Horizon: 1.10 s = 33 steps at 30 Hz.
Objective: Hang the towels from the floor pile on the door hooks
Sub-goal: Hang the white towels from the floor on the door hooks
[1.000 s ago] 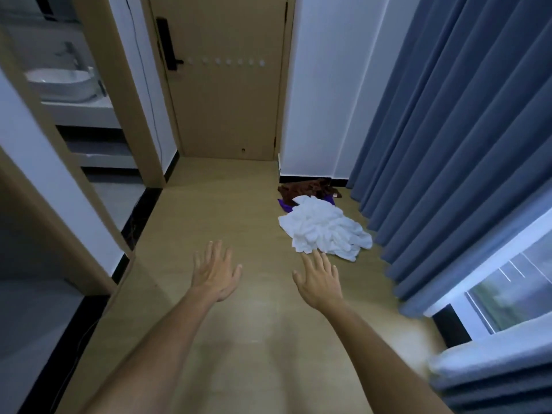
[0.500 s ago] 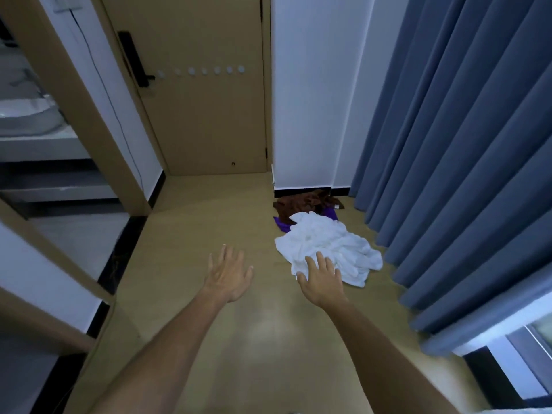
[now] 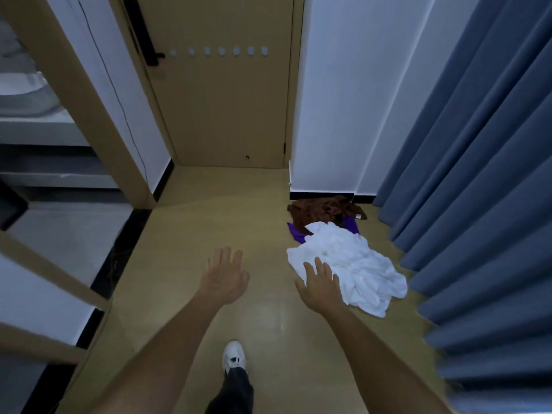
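We count three towels in the pile: a white towel [image 3: 346,264], a brown towel [image 3: 324,209] and a purple towel [image 3: 295,233] mostly buried. The pile lies on the floor [image 3: 194,219] just ahead of our right hand [image 3: 321,283]. Both hands are spread and grasp nothing; our left hand [image 3: 225,277] hovers well left of the pile. Seven hooks [image 3: 221,51] line the door [image 3: 227,109] far ahead. A blue curtain [image 3: 478,174] hangs right of our right hand, one white shoe [image 3: 234,355] below.

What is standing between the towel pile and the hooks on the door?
Nothing visible. Bare floor runs from the towel pile to the door, and the hooks carry nothing. Both hands, left and right, are empty.
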### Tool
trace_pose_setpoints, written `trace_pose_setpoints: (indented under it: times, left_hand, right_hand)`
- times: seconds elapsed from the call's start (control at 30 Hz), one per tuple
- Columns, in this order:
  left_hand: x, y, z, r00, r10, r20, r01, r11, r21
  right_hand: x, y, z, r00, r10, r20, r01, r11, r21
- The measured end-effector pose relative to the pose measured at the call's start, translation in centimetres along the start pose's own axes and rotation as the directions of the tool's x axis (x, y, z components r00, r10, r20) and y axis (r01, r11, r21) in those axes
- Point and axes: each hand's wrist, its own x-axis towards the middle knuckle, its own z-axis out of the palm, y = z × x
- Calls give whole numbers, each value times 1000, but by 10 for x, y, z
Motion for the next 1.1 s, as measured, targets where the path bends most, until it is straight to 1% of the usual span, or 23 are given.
trace_pose_setpoints:
  times: [0.17,0.3,0.4,0.5,0.63,0.8,0.93,1.0,1.1]
  left_hand:
    - [103,-42,-13,1000,8,-11,-7,1000,17]
    - [168,-67,-27,999,34,26,-35,999,30]
    - [207,-69,-32,995,58,79,-62,997,37]
    - [244,-57,-34,985,118,125,-121,992,23]
    - [299,-28,-37,960,216,176,-223,975,16]
    - [378,13,-45,931,312,188,-323,946,27]
    - [441,46,-50,911,347,221,-370,926,71]
    - [469,63,-52,895,354,270,-394,913,110]
    - [509,92,-50,885,383,263,-423,899,116]
  right_hand:
    - [86,-26,-18,998,70,9,-70,998,-1]
    - [140,-44,-39,994,105,8,-105,994,9]
    - [173,-49,-51,991,133,1,-133,991,20]
    - [204,-43,-56,981,194,-12,-193,980,39]
    - [238,-20,-60,964,266,11,-267,962,61]
    - [293,25,-59,921,385,65,-390,914,112]
    - [342,55,-54,889,440,131,-457,874,168]
    - [361,65,-54,870,460,177,-489,850,198]
    - [391,84,-62,850,487,198,-524,818,238]
